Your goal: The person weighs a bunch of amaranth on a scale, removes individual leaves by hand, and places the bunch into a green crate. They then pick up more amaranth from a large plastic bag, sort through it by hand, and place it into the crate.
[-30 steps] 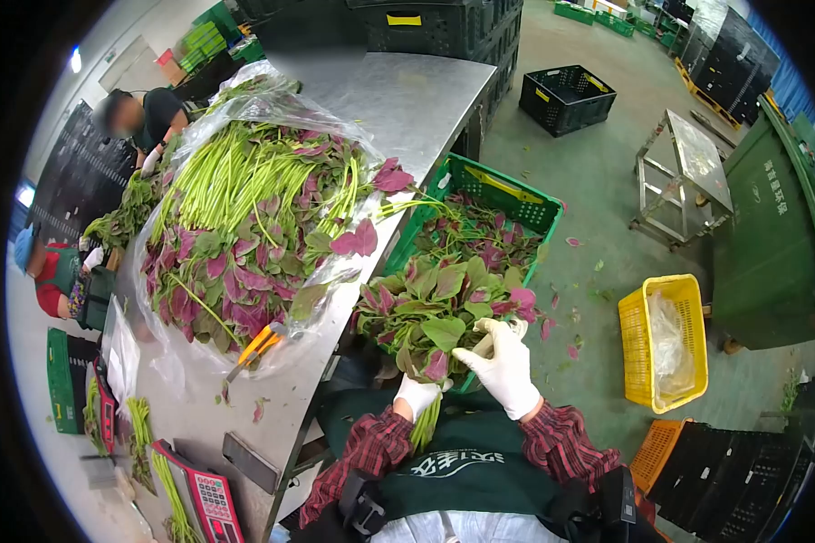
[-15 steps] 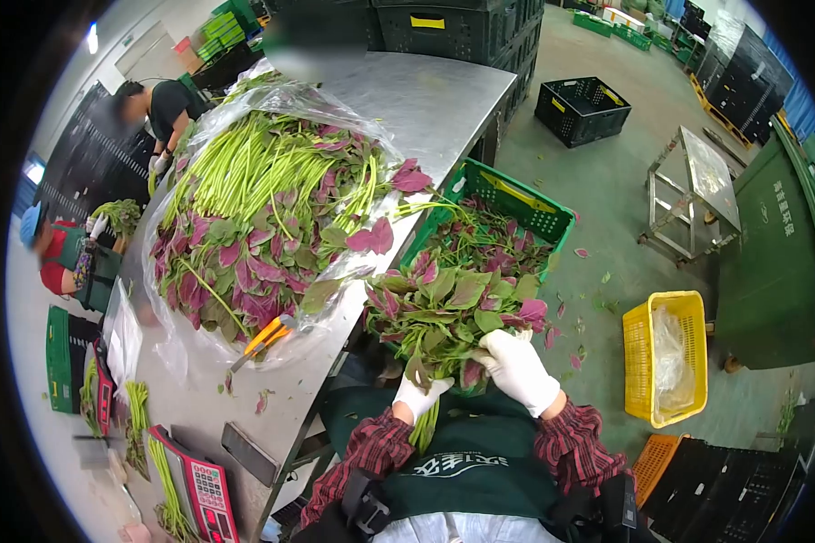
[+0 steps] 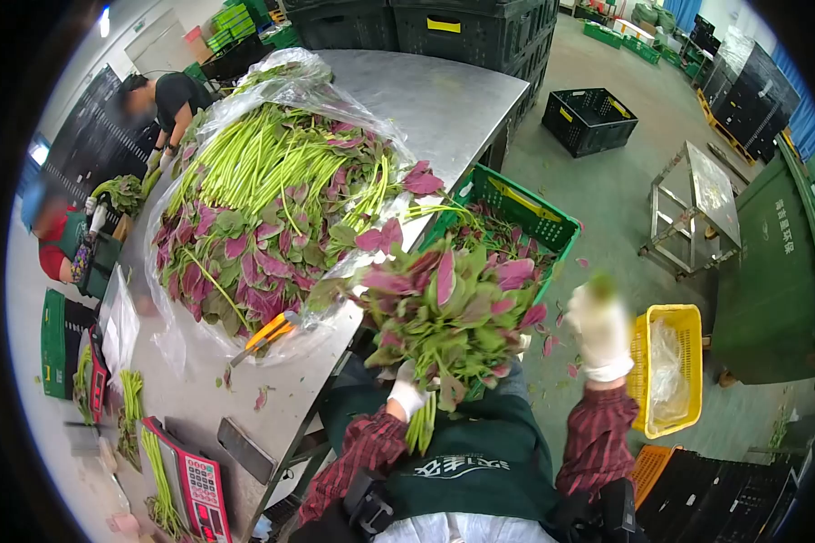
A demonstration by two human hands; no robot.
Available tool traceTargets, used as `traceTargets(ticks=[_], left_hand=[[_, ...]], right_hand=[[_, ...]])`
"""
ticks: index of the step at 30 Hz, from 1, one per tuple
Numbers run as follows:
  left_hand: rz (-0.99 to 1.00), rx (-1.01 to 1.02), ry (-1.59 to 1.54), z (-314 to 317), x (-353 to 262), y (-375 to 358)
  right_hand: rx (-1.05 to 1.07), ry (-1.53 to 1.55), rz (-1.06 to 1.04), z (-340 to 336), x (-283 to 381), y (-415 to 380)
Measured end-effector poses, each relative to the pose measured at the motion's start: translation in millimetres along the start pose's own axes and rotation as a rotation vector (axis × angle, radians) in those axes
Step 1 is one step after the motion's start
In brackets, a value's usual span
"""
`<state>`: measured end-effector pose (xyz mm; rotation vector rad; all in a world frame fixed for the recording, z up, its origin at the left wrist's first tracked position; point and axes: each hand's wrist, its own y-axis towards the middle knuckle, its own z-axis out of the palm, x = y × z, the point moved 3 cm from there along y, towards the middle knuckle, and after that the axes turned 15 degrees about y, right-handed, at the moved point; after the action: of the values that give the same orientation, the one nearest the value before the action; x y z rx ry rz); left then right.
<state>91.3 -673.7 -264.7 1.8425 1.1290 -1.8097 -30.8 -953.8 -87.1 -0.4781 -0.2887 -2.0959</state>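
Observation:
My left hand [image 3: 408, 395], white-gloved, is closed round the pale stems of a bunch of red amaranth [image 3: 453, 317]. The bunch stands leaves up in front of my apron, over the front of a green crate [image 3: 566, 240]. Out to the right, apart from the bunch, is my right hand [image 3: 599, 335], gloved and blurred by motion. A blurred green leaf [image 3: 604, 288] shows at its closed fingertips. On the metal table [image 3: 426, 86] a large heap of amaranth [image 3: 254, 181] lies in a clear plastic bag [image 3: 167, 348]. An orange-handled knife [image 3: 267, 335] rests beside the heap.
Red scales [image 3: 199, 489] and small stem bundles [image 3: 131, 407] occupy the table's near left. A yellow basket [image 3: 643, 398], a steel cart [image 3: 711, 190] and a green bin [image 3: 770, 262] stand right. Two people [image 3: 177, 100] work across the table. Fallen leaves dot the floor.
My right hand has left the bunch and swung right and up with a bit of green at its fingertips. My left hand still grips the stems, and the leaves now face me more.

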Motion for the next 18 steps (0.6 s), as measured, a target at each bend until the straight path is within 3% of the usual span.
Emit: traceTargets(ticks=[1, 2, 3, 5, 6, 7, 9, 10, 12, 13, 15, 18], left_hand=[[0.260, -0.059, 0.579, -4.5, -30.6, -3.9], [-0.059, 0.069, 0.602, -10.3, -28.0, -6.9], [-0.062, 0.097, 0.321, -10.5, -7.3, -4.3], [0.164, 0.167, 0.336, -21.2, 12.3, -7.9], [0.178, 0.173, 0.217, -19.2, 9.7, -9.5], [0.160, 0.175, 0.062, -17.1, 8.0, -8.7], [0.122, 0.184, -0.174, -12.9, 1.6, -8.7], [0.107, 0.197, -0.264, -10.6, -1.9, -9.0], [0.085, 0.222, -0.433, -7.2, -8.4, -9.6], [0.077, 0.236, -0.507, -5.1, -12.2, -10.3], [0.057, 0.252, -0.666, -1.9, -19.3, -10.9], [0.040, 0.271, -0.898, -1.7, -29.4, -12.8]], right_hand=[[-0.071, 0.069, -0.107, 8.1, 14.8, 5.3], [-0.073, -0.121, -0.082, 6.9, 26.4, 13.4], [-0.075, -0.311, -0.052, 4.9, 34.5, 21.3], [-0.386, -1.197, -0.185, -23.0, 32.2, 43.3], [-0.436, -1.879, -0.476, -17.8, 27.2, 39.6], [-0.341, -1.919, -0.614, -14.6, 20.8, 37.6], [-0.331, -0.966, -0.090, 14.7, -0.2, 25.4], [-0.287, -0.923, -0.095, 35.7, -12.1, 18.5], [-0.150, -1.030, -0.164, 63.9, -36.4, 7.3], [0.055, -1.440, -0.348, 76.1, -44.2, 3.8], [0.151, -1.609, -0.343, 85.4, -66.6, 1.9], [0.120, -1.622, -0.249, 34.4, -78.4, 12.2]])
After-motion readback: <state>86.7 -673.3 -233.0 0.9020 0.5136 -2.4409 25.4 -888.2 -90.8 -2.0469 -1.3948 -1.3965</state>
